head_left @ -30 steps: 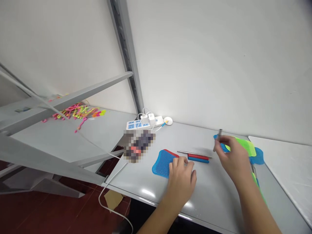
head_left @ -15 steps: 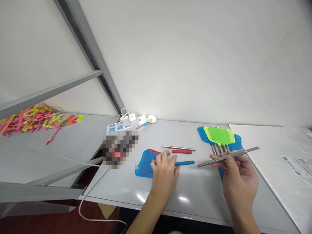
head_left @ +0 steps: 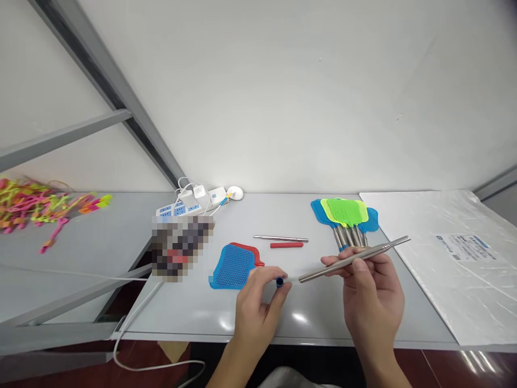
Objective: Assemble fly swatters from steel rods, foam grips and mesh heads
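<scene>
My left hand [head_left: 260, 302] is closed in a pinch around a blue handle sleeve [head_left: 279, 282], its hollow open end toward me. In my right hand [head_left: 374, 285] is a metal telescopic rod [head_left: 347, 261], held at a slant; its lower left end is near the sleeve but apart from it. A blue fly swatter head [head_left: 234, 268] lies left of my left hand, partly over a red swatter head [head_left: 254, 252]. Behind the hands lie a thin metal rod [head_left: 280, 238] and a red handle sleeve [head_left: 286, 245].
Stacked fly swatters [head_left: 345, 213] in green, yellow and blue lie behind my right hand. A white wrapped sheet [head_left: 436, 269] covers the right side. A power strip [head_left: 180, 209] with plugs stands at the back left, near a pixelated patch. Colourful items [head_left: 36, 205] lie far left.
My left hand has lifted the blue sleeve from the table and turned its open end up. The right hand still holds the metal rod, now closer to the left hand. The view has shifted right.
</scene>
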{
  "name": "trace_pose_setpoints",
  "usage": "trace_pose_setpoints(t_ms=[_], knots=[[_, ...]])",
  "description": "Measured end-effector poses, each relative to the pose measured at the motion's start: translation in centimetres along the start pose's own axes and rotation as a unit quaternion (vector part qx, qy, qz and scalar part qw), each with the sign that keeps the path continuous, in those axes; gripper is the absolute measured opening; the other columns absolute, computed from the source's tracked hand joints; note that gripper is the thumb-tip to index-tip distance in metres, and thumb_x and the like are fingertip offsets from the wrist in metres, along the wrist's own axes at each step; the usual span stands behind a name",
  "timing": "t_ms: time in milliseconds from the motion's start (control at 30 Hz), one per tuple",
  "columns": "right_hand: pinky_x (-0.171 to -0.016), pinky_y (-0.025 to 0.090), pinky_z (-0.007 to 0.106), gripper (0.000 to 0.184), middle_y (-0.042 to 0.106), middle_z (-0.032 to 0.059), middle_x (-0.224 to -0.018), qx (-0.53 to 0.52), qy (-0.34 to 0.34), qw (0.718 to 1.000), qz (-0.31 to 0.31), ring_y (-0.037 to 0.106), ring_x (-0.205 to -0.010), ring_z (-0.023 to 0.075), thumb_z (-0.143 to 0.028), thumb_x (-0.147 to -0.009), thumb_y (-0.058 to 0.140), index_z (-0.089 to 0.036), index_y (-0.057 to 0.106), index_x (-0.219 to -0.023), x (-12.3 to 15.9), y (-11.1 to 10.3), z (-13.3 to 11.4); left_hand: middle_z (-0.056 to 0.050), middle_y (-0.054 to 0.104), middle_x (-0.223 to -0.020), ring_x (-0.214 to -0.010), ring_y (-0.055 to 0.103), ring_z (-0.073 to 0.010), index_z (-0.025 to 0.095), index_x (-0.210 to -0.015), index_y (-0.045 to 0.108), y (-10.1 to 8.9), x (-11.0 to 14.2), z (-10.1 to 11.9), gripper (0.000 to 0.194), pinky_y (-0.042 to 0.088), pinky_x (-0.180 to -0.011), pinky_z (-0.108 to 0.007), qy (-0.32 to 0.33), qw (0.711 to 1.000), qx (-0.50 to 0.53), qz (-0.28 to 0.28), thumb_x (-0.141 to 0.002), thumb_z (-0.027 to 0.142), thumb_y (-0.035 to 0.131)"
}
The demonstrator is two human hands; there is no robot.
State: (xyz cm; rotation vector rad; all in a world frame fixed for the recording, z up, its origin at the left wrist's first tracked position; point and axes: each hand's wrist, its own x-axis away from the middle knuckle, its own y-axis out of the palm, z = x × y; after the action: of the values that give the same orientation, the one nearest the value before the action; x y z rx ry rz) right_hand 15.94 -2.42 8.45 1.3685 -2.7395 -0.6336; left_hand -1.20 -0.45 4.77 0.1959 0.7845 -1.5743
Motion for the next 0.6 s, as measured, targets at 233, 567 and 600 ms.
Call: trace_pose_setpoints(t_ms=[233,567,600], knots=[[-0.067,0.060,0.036,0.004,0.062,0.0007,-0.091,-0.034,-0.047,0.997,-0.060,0.075,-0.076,0.0216,-0.022,-0.093,0.060,-0.022,0.060,-0.097,1.3,1.7,-1.8,-0.002,0.066,-0.089,-0.078,0.059,-0.0156,0.022,-0.111,0.060,-0.8,1.0,0.4,0.026,0.048,-0.074,-0.029,0.054,0.998,-0.024,-0.004,-0.089,0.009,0.065],[-0.072,0.059,0.033,0.008,0.061,0.0000,-0.093,-0.013,0.001,0.978,-0.208,0.072,-0.080,0.0164,-0.020,-0.096,0.057,-0.026,0.059,-0.101,2.8,3.1,-1.5,-0.002,0.071,-0.087,-0.074,0.060,-0.0160,0.022,-0.111,0.062,-3.6,1.4,1.4,0.022,0.043,-0.069,-0.030,0.049,0.996,-0.050,-0.060,-0.091,0.015,0.066],[-0.072,0.059,0.032,0.010,0.061,-0.0001,-0.094,-0.007,0.008,0.970,-0.242,0.071,-0.081,0.0157,-0.019,-0.096,0.057,-0.027,0.059,-0.102,3.0,3.2,-1.4,-0.002,0.070,-0.085,-0.073,0.060,-0.0159,0.023,-0.111,0.062,-3.8,1.4,1.6,0.020,0.043,-0.069,-0.030,0.040,0.997,-0.035,-0.063,-0.092,0.016,0.065]])
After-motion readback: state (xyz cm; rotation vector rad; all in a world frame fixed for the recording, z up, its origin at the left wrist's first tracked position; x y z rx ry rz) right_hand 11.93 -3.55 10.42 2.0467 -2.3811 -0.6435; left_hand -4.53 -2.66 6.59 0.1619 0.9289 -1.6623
